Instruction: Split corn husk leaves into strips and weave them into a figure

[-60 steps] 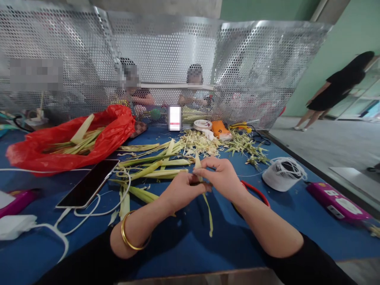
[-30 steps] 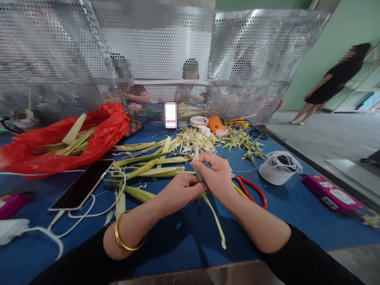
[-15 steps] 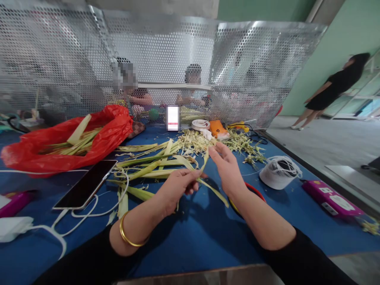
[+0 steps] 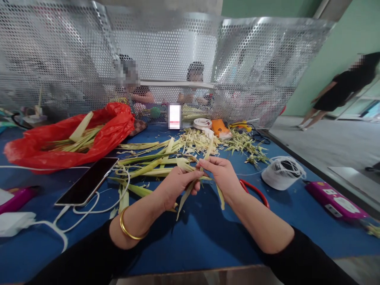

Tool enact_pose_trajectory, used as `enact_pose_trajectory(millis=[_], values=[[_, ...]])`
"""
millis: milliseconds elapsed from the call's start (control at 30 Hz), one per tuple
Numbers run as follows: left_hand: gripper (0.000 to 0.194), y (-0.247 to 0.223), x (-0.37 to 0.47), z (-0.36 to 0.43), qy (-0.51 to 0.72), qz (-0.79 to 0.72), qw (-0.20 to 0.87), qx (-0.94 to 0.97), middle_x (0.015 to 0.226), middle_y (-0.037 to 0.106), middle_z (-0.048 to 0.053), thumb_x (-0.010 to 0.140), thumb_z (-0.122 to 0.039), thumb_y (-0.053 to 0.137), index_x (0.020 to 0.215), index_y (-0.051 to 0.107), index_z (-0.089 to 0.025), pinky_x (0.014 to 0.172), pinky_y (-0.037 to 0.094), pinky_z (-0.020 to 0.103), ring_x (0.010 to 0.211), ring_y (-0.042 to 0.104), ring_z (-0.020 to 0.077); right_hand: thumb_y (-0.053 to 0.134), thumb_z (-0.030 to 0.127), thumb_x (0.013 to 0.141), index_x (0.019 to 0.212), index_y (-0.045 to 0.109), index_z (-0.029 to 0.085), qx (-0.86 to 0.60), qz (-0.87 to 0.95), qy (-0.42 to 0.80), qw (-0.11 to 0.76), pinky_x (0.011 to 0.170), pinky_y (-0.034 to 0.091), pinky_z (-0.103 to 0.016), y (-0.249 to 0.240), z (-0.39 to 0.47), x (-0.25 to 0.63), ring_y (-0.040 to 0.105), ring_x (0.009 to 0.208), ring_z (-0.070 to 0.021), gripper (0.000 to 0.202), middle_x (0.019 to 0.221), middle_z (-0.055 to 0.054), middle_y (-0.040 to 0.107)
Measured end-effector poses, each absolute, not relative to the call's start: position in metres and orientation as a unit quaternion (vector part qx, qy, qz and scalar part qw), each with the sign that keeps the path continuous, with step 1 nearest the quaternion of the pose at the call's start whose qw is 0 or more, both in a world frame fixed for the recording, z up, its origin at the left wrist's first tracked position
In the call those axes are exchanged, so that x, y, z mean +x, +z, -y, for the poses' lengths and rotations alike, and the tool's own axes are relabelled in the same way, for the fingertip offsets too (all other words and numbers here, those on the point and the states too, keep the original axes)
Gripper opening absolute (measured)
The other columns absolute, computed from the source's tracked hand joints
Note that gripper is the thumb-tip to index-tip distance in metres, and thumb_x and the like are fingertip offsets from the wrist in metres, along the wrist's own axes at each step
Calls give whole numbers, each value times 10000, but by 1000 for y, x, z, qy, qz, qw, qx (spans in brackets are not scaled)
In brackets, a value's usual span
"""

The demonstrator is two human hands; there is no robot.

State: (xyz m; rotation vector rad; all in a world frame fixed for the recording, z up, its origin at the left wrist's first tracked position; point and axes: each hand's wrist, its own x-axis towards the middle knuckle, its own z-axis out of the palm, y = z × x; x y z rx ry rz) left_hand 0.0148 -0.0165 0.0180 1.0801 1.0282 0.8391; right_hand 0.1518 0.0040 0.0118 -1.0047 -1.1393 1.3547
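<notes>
My left hand (image 4: 181, 185) pinches pale green corn husk strips (image 4: 184, 201) above the blue table. Close against it, my right hand (image 4: 221, 174) has its thumb and fingers closed on another part of the husk strips, with one end pointing up and another hanging below the palm. The fingertips of both hands nearly meet, so the crossing of the strips is partly hidden. Behind and left of my hands lie long loose husks (image 4: 148, 163). A heap of shredded husk scraps (image 4: 196, 140) sits just beyond my fingers.
At left are a red plastic bag (image 4: 38, 156) of husks, a phone (image 4: 87, 182) and white cables. On the right stand a spool of white cord (image 4: 274, 180), a red-handled tool (image 4: 258, 194) and a purple box (image 4: 335, 200). A perforated metal screen (image 4: 166, 51) backs the table; people are beyond it.
My right hand has come down and left to the left hand, and its fingers have closed on the husk. One strip now hangs below my left hand.
</notes>
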Motion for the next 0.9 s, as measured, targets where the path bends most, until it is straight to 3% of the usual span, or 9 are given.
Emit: enact_pose_trajectory(millis=[167, 267, 400, 500, 567, 667, 800, 900], values=[[313, 17, 16, 19, 358, -454, 637, 510, 496, 574, 5, 744, -350, 671, 530, 595, -134, 468, 356, 183, 441, 494, 72, 749, 380, 605, 574, 669, 163, -441, 460, 548, 542, 528, 375, -263, 7, -5, 149, 471, 511, -116, 233, 507, 20, 555], [294, 16, 16, 19, 363, -476, 634, 489, 498, 592, 15, 741, -355, 684, 566, 631, -124, 472, 372, 186, 444, 505, 77, 696, 412, 674, 649, 683, 162, -458, 503, 516, 521, 584, 406, -283, 6, -11, 154, 518, 567, -143, 252, 571, 7, 592], [274, 16, 12, 15, 446, -442, 662, 408, 674, 707, 62, 750, -379, 688, 846, 695, -123, 644, 504, 258, 630, 646, 155, 624, 356, 785, 860, 673, 185, -485, 602, 223, 594, 782, 424, -324, 17, -8, 164, 575, 857, -199, 192, 884, -45, 661], [231, 18, 6, 10, 502, -388, 684, 360, 794, 737, 83, 756, -332, 696, 862, 683, -128, 775, 522, 304, 781, 679, 190, 566, 320, 859, 721, 604, 196, -455, 653, 63, 603, 769, 406, -306, 24, 4, 163, 553, 784, -174, 190, 759, -21, 607], [171, 20, 3, 7, 533, -363, 682, 346, 798, 735, 67, 729, -274, 726, 807, 674, -132, 788, 520, 296, 777, 674, 175, 555, 346, 873, 618, 559, 195, -451, 700, 101, 544, 662, 391, -275, 22, 10, 158, 519, 659, -147, 296, 647, 2, 553], [176, 22, 4, 6, 559, -352, 668, 343, 781, 725, 53, 676, -227, 774, 776, 668, -127, 769, 511, 266, 758, 661, 152, 602, 377, 835, 603, 589, 190, -464, 726, 203, 465, 578, 365, -256, 11, 13, 148, 513, 611, -136, 299, 636, 6, 560], [276, 20, 9, 7, 574, -362, 664, 314, 756, 713, 47, 610, -168, 815, 838, 666, -127, 690, 496, 237, 724, 645, 139, 547, 310, 865, 672, 644, 189, -437, 727, 270, 455, 644, 402, -259, 3, 10, 143, 548, 680, -151, 248, 688, -5, 596], [215, 19, 10, 7, 572, -339, 661, 347, 698, 679, 42, 626, -220, 806, 734, 666, -99, 593, 479, 231, 646, 609, 128, 486, 267, 898, 651, 605, 185, -401, 751, 266, 451, 636, 390, -253, 6, 10, 145, 540, 683, -143, 286, 711, -9, 580]])
